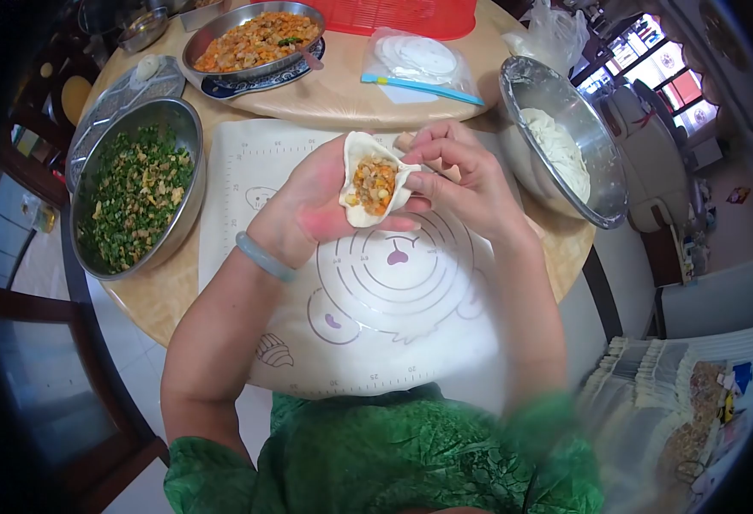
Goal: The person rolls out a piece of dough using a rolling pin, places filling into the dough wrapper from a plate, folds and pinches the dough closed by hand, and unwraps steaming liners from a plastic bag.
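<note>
Head view shows me the dough wrapper (357, 147) above the mat (248, 248), resting on the left hand (315, 190), whose palm is turned up and fingers spread beneath it. My right hand (466, 176) pinches the wrapper's right edge between thumb and fingers. I judge this piece about half made: the orange filling (375, 184) is in and the right edge is gathered, but the rest of the rim gapes and has yet to be closed. On the desk (333, 103), the left bowl (196, 150) holds chopped greens (136, 201) with yellowish bits, while the pan (313, 44) at the back carries plenty of orange mix (256, 38). I see white dough (556, 154) in the tilted right bowl (599, 150), so material for more pieces seems left.
</note>
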### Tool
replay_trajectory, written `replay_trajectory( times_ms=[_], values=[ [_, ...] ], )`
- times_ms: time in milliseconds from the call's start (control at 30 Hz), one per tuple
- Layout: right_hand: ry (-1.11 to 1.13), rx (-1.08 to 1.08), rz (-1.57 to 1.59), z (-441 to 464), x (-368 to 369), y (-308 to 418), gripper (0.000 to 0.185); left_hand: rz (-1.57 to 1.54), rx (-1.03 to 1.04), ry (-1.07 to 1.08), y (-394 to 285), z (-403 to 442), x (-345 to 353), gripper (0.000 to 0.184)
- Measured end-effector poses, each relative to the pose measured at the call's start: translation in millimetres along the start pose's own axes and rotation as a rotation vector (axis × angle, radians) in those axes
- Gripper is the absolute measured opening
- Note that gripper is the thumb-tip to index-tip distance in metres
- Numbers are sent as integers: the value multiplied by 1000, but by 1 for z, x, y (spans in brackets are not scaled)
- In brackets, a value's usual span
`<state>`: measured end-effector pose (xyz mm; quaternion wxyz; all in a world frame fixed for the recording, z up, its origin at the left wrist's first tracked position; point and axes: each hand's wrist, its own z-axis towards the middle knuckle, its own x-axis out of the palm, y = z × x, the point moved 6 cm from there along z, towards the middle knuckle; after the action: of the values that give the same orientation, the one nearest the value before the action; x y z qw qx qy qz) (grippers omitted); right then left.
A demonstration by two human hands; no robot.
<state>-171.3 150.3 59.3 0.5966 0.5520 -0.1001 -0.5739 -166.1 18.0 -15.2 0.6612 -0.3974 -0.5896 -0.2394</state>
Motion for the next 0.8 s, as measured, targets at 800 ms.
replay_trajectory(
  times_ms=[800],
  values=[
    [-198, 190, 211, -1, 21, -32, 37, 333, 328, -470, -14, -23, 6, 34]
  ],
)
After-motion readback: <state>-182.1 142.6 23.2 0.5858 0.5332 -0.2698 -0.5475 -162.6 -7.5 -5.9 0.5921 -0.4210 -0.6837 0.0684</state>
